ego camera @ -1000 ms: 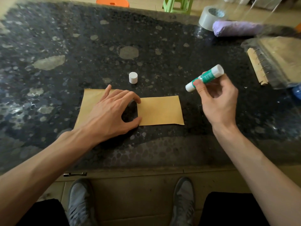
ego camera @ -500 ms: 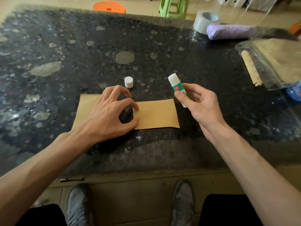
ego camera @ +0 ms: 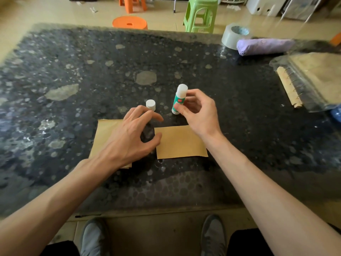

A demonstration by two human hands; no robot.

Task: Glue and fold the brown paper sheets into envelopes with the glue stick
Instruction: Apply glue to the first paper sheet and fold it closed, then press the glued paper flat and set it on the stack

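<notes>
Dark speckled table (ego camera: 73, 71). On the floor beyond its far edge stand a green stool (ego camera: 201, 13) and an orange stool (ego camera: 130, 23). Far right corner: a purple rolled bundle (ego camera: 263, 46) touching a grey tape roll (ego camera: 234, 35). The brown paper sheet (ego camera: 180, 143) lies flat near the front edge, and we note its middle is hidden by the left hand (ego camera: 132, 137). This hand is arched over it, fingers loosely bent, thumb tip on the paper, nothing grasped. The right hand (ego camera: 199, 115) pinches the uncapped glue stick (ego camera: 179, 98) between thumb and fingers, upright, just beyond the sheet's far edge. Its white cap (ego camera: 150, 104) stands on the table beside the left fingertips. At the right edge, a clear plastic bag (ego camera: 276, 61) holds a spiral-bound pad (ego camera: 289, 85).
</notes>
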